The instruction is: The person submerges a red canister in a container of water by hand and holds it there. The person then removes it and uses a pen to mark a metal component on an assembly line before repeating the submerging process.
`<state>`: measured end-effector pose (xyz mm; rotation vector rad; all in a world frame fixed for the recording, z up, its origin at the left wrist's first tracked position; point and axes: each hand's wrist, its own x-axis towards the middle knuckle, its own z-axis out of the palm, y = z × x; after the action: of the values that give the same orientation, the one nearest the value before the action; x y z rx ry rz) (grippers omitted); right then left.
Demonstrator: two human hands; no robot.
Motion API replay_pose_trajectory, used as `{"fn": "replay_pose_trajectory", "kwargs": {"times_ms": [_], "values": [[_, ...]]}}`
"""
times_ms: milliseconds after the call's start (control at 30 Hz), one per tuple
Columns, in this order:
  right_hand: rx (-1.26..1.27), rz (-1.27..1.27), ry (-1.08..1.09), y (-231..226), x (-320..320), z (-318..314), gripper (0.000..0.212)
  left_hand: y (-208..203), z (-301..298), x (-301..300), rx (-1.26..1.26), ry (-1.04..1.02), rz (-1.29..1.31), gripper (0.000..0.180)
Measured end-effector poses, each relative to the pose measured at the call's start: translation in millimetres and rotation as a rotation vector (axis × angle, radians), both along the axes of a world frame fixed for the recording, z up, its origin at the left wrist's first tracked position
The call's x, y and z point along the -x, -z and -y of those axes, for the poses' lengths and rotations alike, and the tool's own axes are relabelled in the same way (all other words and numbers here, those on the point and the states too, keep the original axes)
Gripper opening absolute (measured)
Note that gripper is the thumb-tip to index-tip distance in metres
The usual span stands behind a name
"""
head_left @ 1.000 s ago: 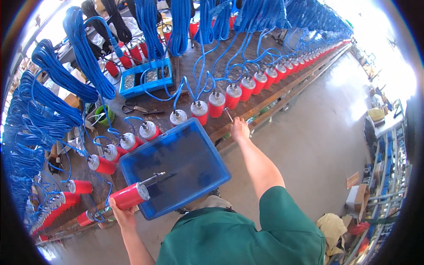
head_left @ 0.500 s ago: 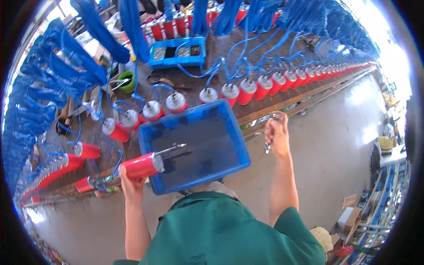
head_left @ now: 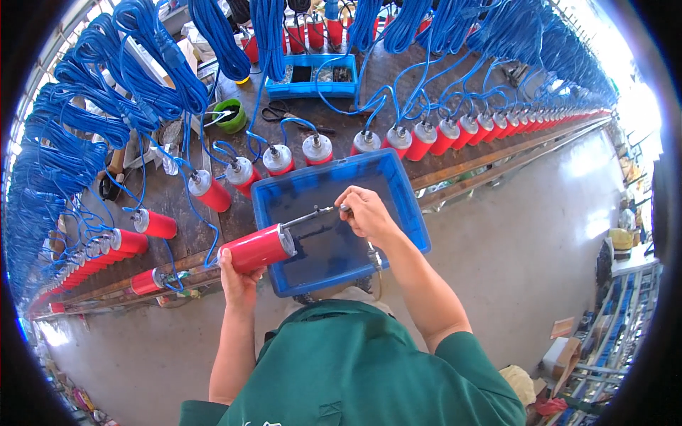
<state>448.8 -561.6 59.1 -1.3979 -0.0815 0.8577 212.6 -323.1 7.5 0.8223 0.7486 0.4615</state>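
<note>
My left hand (head_left: 240, 282) is closed around the lower end of a red cylinder (head_left: 254, 248) with a silver end cap, tilted over the blue tray. From its cap a thin metal rod (head_left: 307, 216) sticks out up and to the right, ending in a small brassy tip. At that tip my right hand (head_left: 366, 214) is closed on a metal fitting (head_left: 345, 208), mostly hidden by the fingers. Whether fitting and tip touch, I cannot tell. Below the right hand, a metal connector with a thin hose (head_left: 374, 257) hangs over the tray's edge.
The blue tray (head_left: 419, 226) sits against the bench edge, dark inside. Red cylinders (head_left: 424, 138) with blue cables line the bench (head_left: 241, 206). Coiled blue cables (head_left: 163, 64) hang above. Behind stand a blue parts bin (head_left: 312, 89), a green cup (head_left: 231, 117) and scissors (head_left: 280, 112).
My right hand has moved left from beside the tray to the rod's tip, bringing the metal fitting. The view has shifted slightly; my left hand still holds the red cylinder.
</note>
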Motion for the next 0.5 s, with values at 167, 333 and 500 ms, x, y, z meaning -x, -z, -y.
{"fn": "replay_pose_trajectory", "kwargs": {"times_ms": [167, 333, 500], "values": [[-0.091, -0.124, 0.007, 4.7, 3.4, -16.6, 0.02, -2.3, -0.9, -1.4, -0.009, 0.006, -0.008, 0.062], [-0.075, -0.134, 0.027, 7.2, 7.0, -23.1, 0.021, 6.0, -7.2, 2.9, -0.003, 0.04, -0.001, 0.064], [-0.054, -0.119, 0.025, 7.8, 6.8, -25.3, 0.021, 1.1, -6.6, 1.0, 0.014, 0.056, -0.035, 0.065]]}}
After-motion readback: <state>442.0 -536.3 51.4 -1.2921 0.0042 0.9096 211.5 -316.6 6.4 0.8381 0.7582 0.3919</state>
